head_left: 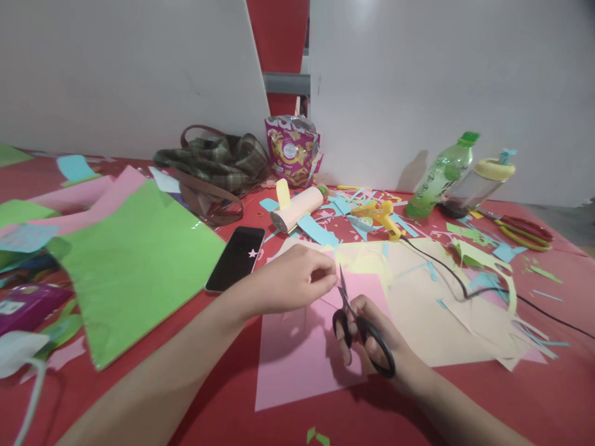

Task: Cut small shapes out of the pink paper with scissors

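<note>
The right hand [376, 347] grips the handles of the black scissors [346, 306], blades up over the pink sheet [292, 365]. Just beyond, the left hand [292, 279] pinches its fingertips together beside the blades; what they hold is too small to tell. Farther off lies a phone [236, 257].

Bright, even indoor light falls from above, flat and white. The left hand [292, 279], the right hand [374, 341] and the scissors [360, 325] throw soft shadows on the pink sheet [297, 371]. The bottle [441, 173] casts a faint shadow leftward on the white board [418, 74]. The green sheet [139, 266] carries a pale sheen, and the phone [236, 257] a dull reflection. The wide lens bows the edges, and the lower left corner is smeared and soft.
</note>
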The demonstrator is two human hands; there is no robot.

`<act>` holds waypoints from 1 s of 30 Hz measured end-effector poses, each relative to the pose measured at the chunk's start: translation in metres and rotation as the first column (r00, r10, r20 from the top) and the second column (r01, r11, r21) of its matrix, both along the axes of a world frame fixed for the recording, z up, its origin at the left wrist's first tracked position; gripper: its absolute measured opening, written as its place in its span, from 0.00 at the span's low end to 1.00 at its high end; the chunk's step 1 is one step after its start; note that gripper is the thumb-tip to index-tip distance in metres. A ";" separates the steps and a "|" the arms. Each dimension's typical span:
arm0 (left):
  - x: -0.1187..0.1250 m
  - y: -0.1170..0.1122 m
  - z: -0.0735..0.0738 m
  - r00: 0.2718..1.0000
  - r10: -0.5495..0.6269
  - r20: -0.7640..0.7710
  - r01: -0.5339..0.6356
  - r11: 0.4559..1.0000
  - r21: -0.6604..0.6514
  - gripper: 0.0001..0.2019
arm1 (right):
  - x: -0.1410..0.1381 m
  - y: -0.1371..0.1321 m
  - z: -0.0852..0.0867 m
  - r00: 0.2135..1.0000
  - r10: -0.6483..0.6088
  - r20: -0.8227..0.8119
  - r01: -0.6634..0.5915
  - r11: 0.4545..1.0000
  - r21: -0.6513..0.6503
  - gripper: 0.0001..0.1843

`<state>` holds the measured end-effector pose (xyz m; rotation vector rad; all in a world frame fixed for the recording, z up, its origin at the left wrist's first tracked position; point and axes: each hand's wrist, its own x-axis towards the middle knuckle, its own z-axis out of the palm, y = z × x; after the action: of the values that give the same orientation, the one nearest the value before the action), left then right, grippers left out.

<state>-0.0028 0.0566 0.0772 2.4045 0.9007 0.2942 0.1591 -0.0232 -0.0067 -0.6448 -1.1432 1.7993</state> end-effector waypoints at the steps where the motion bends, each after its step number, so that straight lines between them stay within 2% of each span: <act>1: 0.000 0.000 0.000 1.000 0.002 0.000 -0.002 1.000 0.002 0.12 | 0.001 0.000 0.000 1.000 0.003 -0.008 -0.003 1.000 -0.004 0.18; 13: 0.002 -0.001 -0.002 1.000 -0.002 0.011 0.002 1.000 -0.010 0.12 | 0.001 0.001 -0.003 1.000 -0.017 -0.009 0.017 1.000 0.007 0.18; 22: 0.002 -0.001 -0.004 1.000 -0.004 0.030 0.005 1.000 -0.022 0.12 | 0.001 -0.001 0.002 1.000 -0.016 0.020 0.016 1.000 -0.014 0.17; 30: 0.006 -0.002 -0.005 0.992 0.062 0.110 -0.050 0.993 -0.103 0.10 | 0.001 0.001 -0.001 0.998 -0.057 -0.008 0.057 0.998 -0.011 0.17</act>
<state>0.0034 0.0548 0.0717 2.2502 0.9106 0.3935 0.1599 -0.0227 -0.0080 -0.6690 -1.0997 1.7599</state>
